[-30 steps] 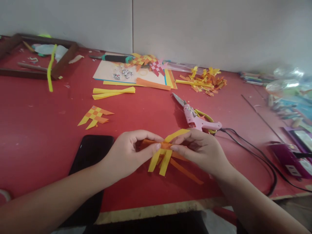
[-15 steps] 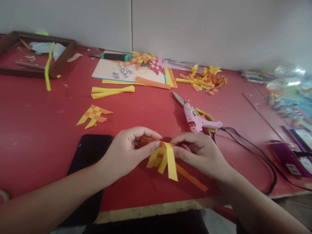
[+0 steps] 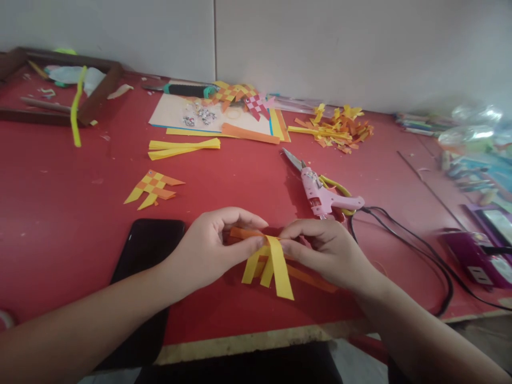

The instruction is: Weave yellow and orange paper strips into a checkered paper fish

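Observation:
My left hand (image 3: 208, 248) and my right hand (image 3: 326, 250) meet just above the red table (image 3: 60, 213), both pinching a bundle of yellow and orange paper strips (image 3: 272, 264). Yellow strip ends hang down and forward from the pinch; orange strips run left under my left fingers and right under my right hand. A black phone (image 3: 148, 250) lies on the table just left of my left hand. A finished woven yellow-and-orange paper fish (image 3: 153, 188) lies further left and back.
A pink glue gun (image 3: 324, 197) over scissors (image 3: 294, 160) lies behind my right hand, its black cord (image 3: 420, 256) looping right. Loose yellow strips (image 3: 182, 148), a card with woven fish (image 3: 224, 109), a scrap pile (image 3: 340, 128), a wooden frame (image 3: 92, 101) and a purple device (image 3: 476, 258) stand around.
A yellow strip that pointed up and right a second ago now hangs down toward me. Both hands have stayed pinched on the bundle, shifting slightly closer together.

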Motion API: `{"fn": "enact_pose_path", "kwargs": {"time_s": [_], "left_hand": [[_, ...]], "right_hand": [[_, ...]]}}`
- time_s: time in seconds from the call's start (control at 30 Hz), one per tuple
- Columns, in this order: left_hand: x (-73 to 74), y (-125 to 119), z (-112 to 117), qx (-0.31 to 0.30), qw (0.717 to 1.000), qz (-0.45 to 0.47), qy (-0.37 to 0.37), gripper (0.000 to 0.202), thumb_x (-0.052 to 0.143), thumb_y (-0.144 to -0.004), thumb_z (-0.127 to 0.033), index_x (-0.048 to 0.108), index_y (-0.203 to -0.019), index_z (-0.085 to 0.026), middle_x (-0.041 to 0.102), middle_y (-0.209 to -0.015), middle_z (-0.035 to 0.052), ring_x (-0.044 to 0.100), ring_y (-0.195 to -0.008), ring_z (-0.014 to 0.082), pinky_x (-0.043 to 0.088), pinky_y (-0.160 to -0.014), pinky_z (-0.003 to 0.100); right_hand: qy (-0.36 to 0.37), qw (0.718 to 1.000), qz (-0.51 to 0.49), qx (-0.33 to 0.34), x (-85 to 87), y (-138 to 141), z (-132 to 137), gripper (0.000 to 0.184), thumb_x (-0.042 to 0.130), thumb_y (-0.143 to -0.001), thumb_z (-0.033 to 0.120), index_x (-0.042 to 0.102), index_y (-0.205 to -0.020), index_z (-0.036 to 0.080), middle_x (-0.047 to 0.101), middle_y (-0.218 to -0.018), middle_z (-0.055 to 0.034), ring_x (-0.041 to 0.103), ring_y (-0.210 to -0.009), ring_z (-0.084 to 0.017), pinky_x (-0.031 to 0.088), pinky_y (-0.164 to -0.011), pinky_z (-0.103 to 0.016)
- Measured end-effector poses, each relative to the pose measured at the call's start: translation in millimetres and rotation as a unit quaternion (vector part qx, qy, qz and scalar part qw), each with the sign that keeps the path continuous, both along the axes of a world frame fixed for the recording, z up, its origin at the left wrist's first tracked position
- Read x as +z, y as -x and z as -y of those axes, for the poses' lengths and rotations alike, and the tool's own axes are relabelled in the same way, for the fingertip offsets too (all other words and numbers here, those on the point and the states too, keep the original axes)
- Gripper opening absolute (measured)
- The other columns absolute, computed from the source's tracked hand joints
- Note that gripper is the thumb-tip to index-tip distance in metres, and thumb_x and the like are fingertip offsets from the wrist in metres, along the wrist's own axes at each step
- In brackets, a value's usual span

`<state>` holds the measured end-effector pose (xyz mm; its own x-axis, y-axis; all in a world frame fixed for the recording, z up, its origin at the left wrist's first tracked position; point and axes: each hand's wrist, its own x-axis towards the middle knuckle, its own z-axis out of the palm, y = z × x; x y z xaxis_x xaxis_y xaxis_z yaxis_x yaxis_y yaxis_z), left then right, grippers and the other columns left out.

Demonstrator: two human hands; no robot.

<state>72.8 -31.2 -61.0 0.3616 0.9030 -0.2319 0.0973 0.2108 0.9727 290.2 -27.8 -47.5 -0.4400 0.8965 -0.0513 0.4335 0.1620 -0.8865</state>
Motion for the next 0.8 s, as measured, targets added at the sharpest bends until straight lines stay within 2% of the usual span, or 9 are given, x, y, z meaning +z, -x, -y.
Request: {"fn": "enact_pose_path", "kwargs": {"time_s": [0.17, 0.33, 0.67, 0.8], "left_hand": [[2.1, -1.5, 0.4, -0.013, 1.000, 0.007, 0.018, 0.022, 0.070, -0.079, -0.021, 0.068, -0.100, -0.018, 0.075, -0.090, 0.0036, 0.072, -0.083, 0.0170, 0.057, -0.073, 0.024], [3.7, -1.8, 0.2, -0.022, 0.999, 0.014, 0.029, 0.020, 0.072, -0.077, -0.020, 0.067, -0.097, -0.018, 0.075, -0.086, 0.0027, 0.073, -0.079, 0.0169, 0.057, -0.068, 0.023], [2.5, -3.6, 1.4, -0.011, 0.998, 0.043, 0.050, 0.021, 0.072, -0.079, -0.019, 0.065, -0.098, -0.019, 0.074, -0.088, 0.0006, 0.072, -0.081, 0.0122, 0.055, -0.070, 0.017], [3.7, -4.6, 0.0, -0.003, 0.998, 0.036, 0.049, 0.024, 0.075, -0.076, -0.018, 0.062, -0.096, -0.018, 0.072, -0.083, -0.0005, 0.070, -0.075, 0.0106, 0.054, -0.065, 0.016]], "right_hand": [[-0.008, 1.000, -0.002, 0.020, 0.1, 1.5, 0.8, 0.016, 0.066, -0.085, 0.029, 0.073, -0.077, 0.018, 0.068, -0.067, -0.0007, 0.056, -0.056, -0.008, 0.043, -0.050, -0.020], [-0.009, 0.999, -0.004, 0.044, -2.1, 1.1, 1.2, 0.012, 0.065, -0.086, 0.027, 0.070, -0.082, 0.018, 0.070, -0.075, -0.0020, 0.061, -0.064, -0.010, 0.048, -0.060, -0.021], [-0.011, 1.000, 0.010, 0.027, 0.0, 2.4, 2.3, 0.012, 0.062, -0.086, 0.024, 0.068, -0.078, 0.018, 0.065, -0.068, 0.0009, 0.054, -0.058, -0.008, 0.043, -0.053, -0.020], [-0.009, 0.999, 0.003, 0.033, 0.7, 3.3, 2.8, 0.009, 0.063, -0.084, 0.024, 0.069, -0.081, 0.018, 0.069, -0.074, -0.0007, 0.059, -0.063, -0.010, 0.047, -0.059, -0.021]]}}
